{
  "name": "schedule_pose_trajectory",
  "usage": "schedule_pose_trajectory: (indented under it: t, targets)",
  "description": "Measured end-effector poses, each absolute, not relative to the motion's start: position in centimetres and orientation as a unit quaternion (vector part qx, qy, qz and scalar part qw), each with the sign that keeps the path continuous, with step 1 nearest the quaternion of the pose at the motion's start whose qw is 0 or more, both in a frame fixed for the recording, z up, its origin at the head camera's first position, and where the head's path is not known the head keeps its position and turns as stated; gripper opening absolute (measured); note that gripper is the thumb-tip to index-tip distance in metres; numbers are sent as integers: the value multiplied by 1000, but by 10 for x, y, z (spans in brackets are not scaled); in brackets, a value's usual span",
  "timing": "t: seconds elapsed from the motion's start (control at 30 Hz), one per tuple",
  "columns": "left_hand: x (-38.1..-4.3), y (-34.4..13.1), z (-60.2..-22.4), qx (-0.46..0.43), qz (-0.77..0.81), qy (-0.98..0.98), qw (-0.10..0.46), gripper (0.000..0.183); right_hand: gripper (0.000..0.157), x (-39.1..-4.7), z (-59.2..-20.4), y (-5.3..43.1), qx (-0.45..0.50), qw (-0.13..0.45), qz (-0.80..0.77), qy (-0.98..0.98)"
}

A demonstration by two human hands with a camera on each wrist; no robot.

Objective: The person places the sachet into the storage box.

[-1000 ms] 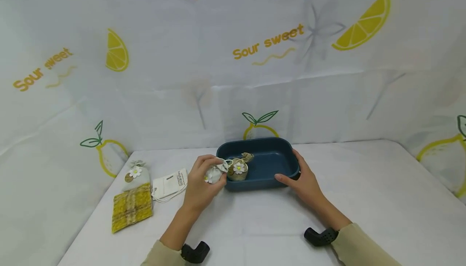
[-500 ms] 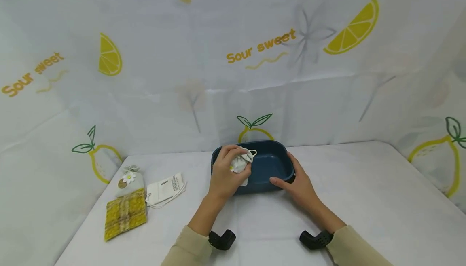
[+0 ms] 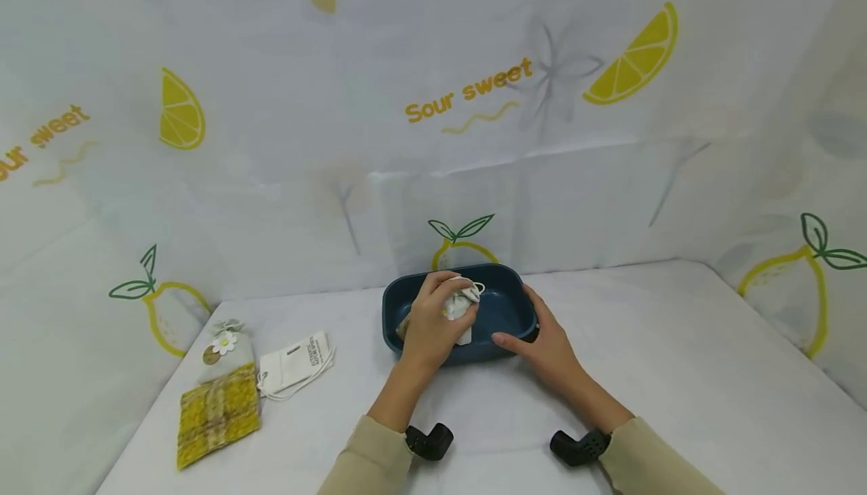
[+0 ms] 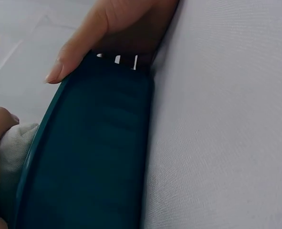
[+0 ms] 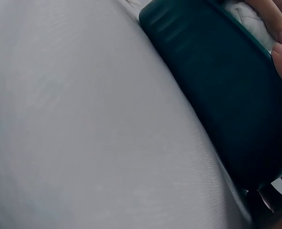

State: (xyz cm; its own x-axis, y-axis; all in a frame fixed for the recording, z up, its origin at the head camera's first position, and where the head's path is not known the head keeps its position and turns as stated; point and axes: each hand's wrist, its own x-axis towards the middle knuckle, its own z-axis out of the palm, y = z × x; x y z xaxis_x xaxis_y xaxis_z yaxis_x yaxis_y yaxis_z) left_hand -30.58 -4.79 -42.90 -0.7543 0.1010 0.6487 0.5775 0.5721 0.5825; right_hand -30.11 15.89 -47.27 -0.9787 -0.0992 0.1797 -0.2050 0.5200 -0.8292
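In the head view a dark blue tray [image 3: 501,350] stands on the white-covered table. My left hand [image 3: 428,329] grips a small pale drawstring pouch [image 3: 462,305] by its sides, over the tray's left-middle part. A white loop sticks out of the pouch's gathered top. Mostly hidden behind that hand, a tan pouch [image 3: 403,328] shows an edge inside the tray. The right hand [image 3: 552,348] holds the tray's right end, thumb on the front rim, fingers round the outside. In the left wrist view, pale cloth [image 4: 17,147] shows just beyond the tray wall [image 4: 93,143].
At the left of the table lie a grey pouch with a white flower [image 3: 226,352], a yellow plaid cloth piece [image 3: 218,414] and a white printed tag or pouch with cords [image 3: 294,365]. A lemon-print sheet [image 3: 305,217] hangs behind the table.
My left hand has carried the pale pouch right, from the tray's left end to over its inside, now covering most of the tan pouch. The right hand keeps its hold. The view has shifted slightly.
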Motion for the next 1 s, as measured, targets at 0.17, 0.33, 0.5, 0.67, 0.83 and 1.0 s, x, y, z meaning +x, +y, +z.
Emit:
schedule_pose_trajectory:
  t: [0.17, 0.33, 0.5, 0.67, 0.83, 1.0]
  targets:
    - [-306, -44, -430, -163, -401, -861, 269, 36, 102, -299, -473, 160, 82, 53, 481, -871]
    - [-304, -40, -430, -143, -354, -888, 256, 38, 102, -300, -473, 160, 87, 53, 479, -872]
    - [-304, -40, -428, -152, -335, -901, 229, 31, 103, -301, -473, 160, 91, 56, 474, -874]
    - [-305, -40, -426, -171, -333, -909, 185, 30, 103, -301, -471, 161, 83, 48, 469, -878]
    - [-306, -41, -425, -178, -332, -917, 132, 34, 103, -301, -470, 160, 82, 43, 470, -878]
    - [-306, -45, -424, -178, -344, -918, 81, 37, 103, -303, -473, 158, 83, 44, 469, -878]
